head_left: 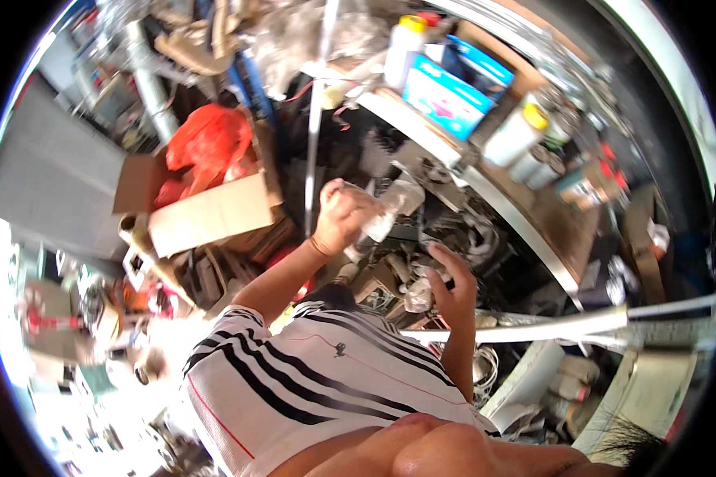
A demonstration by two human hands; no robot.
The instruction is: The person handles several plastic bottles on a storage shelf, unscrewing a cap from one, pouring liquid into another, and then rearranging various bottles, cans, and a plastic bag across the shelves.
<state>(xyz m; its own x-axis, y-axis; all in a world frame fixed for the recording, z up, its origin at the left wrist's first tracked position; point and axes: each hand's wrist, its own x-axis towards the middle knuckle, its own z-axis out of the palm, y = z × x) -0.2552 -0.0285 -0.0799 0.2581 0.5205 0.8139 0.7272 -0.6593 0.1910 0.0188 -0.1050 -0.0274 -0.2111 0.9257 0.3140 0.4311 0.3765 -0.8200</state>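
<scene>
My left hand (346, 211) is closed, its fingers curled around the edge of a whitish, see-through plastic bag (385, 215). What the bag contains, if anything, is too blurred to make out. To the right and nearer my body, my right hand (456, 288) has its thumb and fingers apart, with nothing visible between them. Beside its thumb lies a small clear plastic-wrapped piece (418, 296), and I cannot tell whether they touch. Below both hands is a jumbled heap of metal and plastic parts (477, 226).
An open cardboard box (211, 215) with a red plastic bag (207, 147) stands at left. A metal pole (315, 135) rises beside my left hand. At right, a wooden shelf (561, 226) carries white bottles with yellow caps (519, 133), several cans (542, 170) and a blue box (447, 97).
</scene>
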